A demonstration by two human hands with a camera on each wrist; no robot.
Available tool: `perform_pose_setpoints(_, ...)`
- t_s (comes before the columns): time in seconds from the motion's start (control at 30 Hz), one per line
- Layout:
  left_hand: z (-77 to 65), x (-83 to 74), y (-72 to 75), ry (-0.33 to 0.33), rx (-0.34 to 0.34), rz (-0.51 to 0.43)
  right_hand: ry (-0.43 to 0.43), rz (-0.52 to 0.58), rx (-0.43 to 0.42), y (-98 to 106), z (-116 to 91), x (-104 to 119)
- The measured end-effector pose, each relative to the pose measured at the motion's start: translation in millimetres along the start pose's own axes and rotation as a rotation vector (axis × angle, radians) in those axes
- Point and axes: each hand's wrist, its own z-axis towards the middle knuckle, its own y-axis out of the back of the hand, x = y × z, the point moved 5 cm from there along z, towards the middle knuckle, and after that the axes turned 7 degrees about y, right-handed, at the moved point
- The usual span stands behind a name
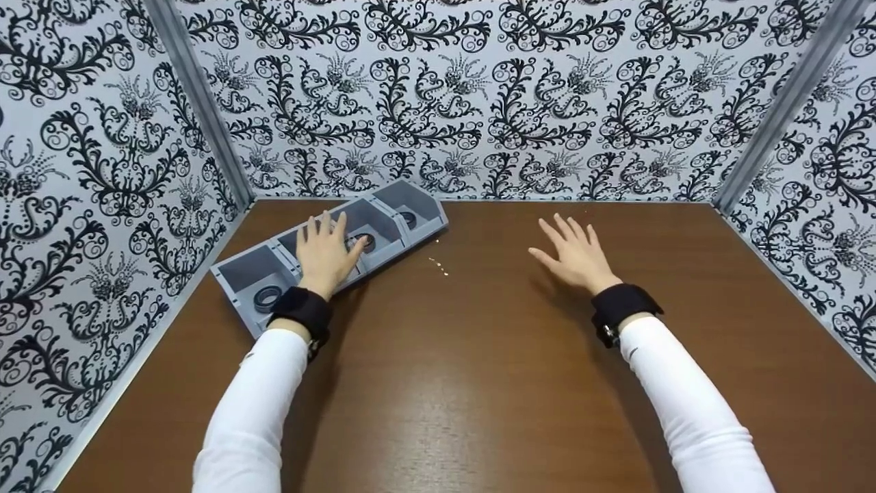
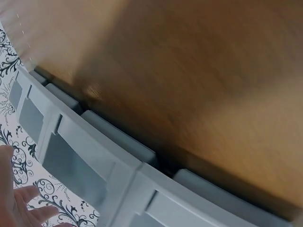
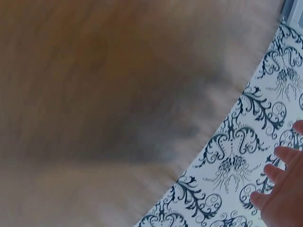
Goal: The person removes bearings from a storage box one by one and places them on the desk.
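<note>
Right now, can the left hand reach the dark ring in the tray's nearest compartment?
Probably yes: the left hand looks empty and nothing covers that dark ring in the gray tray, though the hand may need drawing back.

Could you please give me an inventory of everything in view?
Divided tray: one, grey, table's far left
Rings: three visible, dark, inside the tray; the left hand may hide more
Specks: several, pale, on the table right of the tray
Table: one, brown, beneath everything
Patterned walls: three, white and black, left, back and right
Posts: two, grey, back corners
Wristbands: two, black, one per wrist
Sleeves: two, white, on the arms
Left hand: one, bare, over the tray
Right hand: one, bare, over the table's right side
</note>
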Motion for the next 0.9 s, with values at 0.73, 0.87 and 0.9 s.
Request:
perform_pose_setpoints(0.73, -47.5, 44.5, 21.7, 0.020, -0.079, -0.017, 0.124, 0.065, 0.005, -21.3, 0.3, 42.6)
perform_pose_setpoints(0.87, -55.7, 60.0, 25.1, 0.028, -0.092, -0.026, 0.136, 0.065, 0.008, -21.3, -0.2, 48.6)
perform_pose_setpoints(0.9, -57.8, 64.0, 25.7, 0.031, -0.096, -0.028, 0.138, 0.067, 0.012, -21.5, -0.4, 50.0)
